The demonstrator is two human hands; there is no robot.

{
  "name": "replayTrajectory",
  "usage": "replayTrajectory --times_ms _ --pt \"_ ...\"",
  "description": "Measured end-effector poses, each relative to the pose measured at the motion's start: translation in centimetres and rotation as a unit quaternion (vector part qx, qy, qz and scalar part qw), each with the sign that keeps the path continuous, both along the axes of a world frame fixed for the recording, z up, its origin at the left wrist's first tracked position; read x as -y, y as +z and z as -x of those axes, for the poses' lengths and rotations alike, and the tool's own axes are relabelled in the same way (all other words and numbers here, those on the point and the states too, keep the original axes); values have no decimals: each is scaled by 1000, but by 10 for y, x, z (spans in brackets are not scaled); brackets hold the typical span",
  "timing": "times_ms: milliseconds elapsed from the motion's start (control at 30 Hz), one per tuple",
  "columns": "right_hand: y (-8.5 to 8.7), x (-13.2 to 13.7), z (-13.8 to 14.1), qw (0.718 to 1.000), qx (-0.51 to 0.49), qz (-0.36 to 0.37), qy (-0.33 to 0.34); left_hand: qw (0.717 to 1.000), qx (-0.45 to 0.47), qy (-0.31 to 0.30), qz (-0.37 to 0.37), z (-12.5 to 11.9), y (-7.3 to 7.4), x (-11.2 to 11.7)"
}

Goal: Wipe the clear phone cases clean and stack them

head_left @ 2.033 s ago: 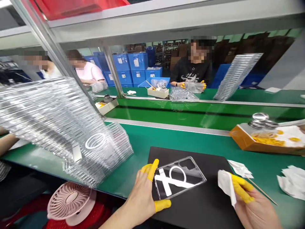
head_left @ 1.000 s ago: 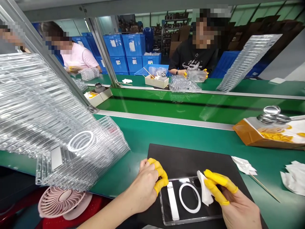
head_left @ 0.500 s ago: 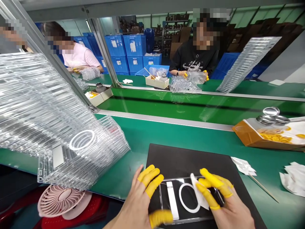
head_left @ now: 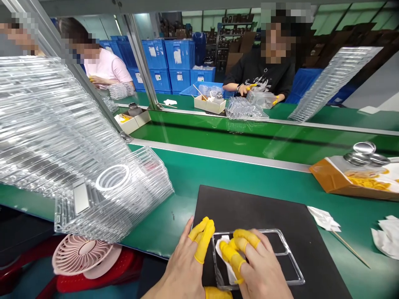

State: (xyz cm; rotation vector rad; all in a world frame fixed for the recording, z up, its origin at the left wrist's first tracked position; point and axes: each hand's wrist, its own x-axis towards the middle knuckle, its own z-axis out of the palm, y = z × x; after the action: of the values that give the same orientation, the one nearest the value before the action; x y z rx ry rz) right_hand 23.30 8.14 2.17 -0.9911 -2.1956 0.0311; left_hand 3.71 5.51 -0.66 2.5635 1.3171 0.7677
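Note:
A clear plastic phone case lies on a black mat near the table's front edge. My left hand, with yellow finger cots, steadies the case's left end, its fingers against the rim and the thumb below. My right hand, also in yellow cots, presses a small white wipe onto the left part of the case. The case's white ring and strip are hidden under my right hand.
A big leaning stack of clear cases fills the left. A pink fan sits below it. An orange box with metal tins, white wipes and a thin stick lie right. Other people work across the green conveyor.
My right hand has slid the wipe leftward across the case, from its middle to its left end, now covering the ring. My left hand stays at the case's left end.

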Motion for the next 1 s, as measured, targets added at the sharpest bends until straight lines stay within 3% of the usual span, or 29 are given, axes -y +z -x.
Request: replayTrajectory --times_ms 133,300,500,600,700,733,800,900,1000 --pt "1 1 2 1000 1 -16 -23 1000 -23 -3 3 -1 3 -1" --pt "3 2 -7 999 29 -15 34 1000 -14 -5 11 0 3 -2" --pt "-2 -3 10 1000 -15 -3 2 999 -36 1 40 -1 5 1" --pt "7 7 9 997 4 35 69 998 -33 7 61 -2 11 2" --pt "20 6 -12 979 79 59 181 996 -30 -6 84 -3 18 0" --pt "22 3 -21 976 95 46 191 995 -27 -9 91 -3 20 -1" --pt "21 -6 -36 986 88 3 143 995 -23 -12 100 -4 24 -2" --pt "12 -10 -44 999 42 -28 7 994 -29 -11 104 -7 30 -4" --pt "6 -1 -41 1000 27 -16 1 995 -43 -18 91 -10 31 -7"
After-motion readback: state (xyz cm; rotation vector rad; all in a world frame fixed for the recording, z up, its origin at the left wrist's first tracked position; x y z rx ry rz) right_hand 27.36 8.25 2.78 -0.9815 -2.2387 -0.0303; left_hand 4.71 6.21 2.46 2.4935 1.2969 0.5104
